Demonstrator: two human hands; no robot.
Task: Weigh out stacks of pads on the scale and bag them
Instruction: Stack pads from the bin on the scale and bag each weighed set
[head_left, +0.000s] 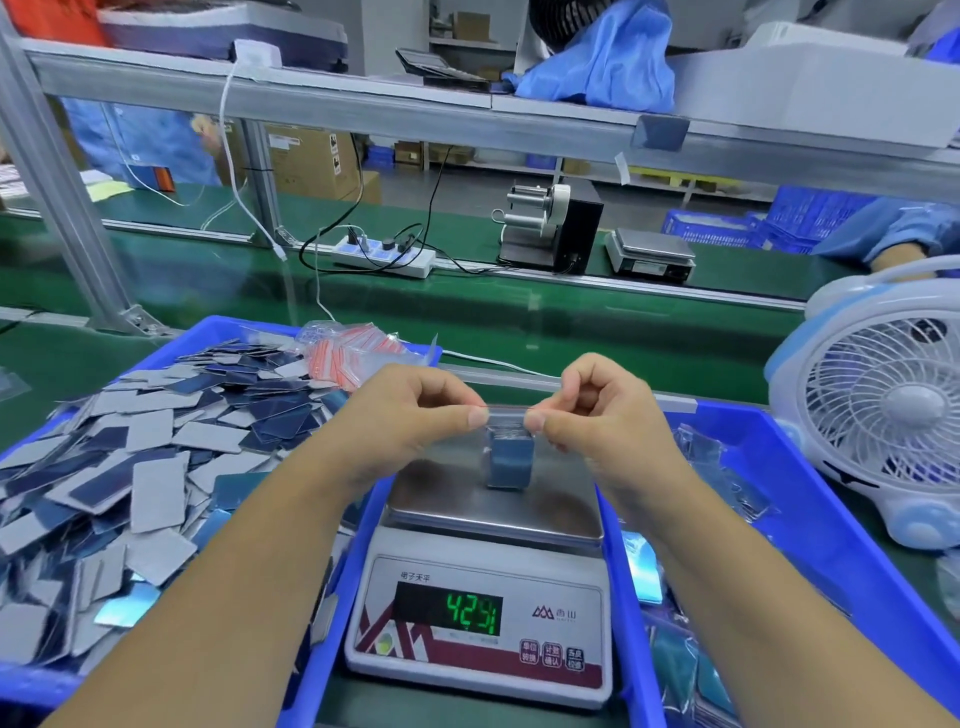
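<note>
Nearest, the scale (480, 597) (display lit green) sits between two blue bins, while above its pan the left hand (410, 415) and right hand (597, 410) each pinch the clear bag (508, 447) holding stacked pads (509, 460).

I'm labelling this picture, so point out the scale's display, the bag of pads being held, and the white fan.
scale's display (449, 608): head view, on the green digits.
bag of pads (508, 462): head view, on the blue stack inside.
white fan (904, 410): head view, on the grille's hub.
</note>
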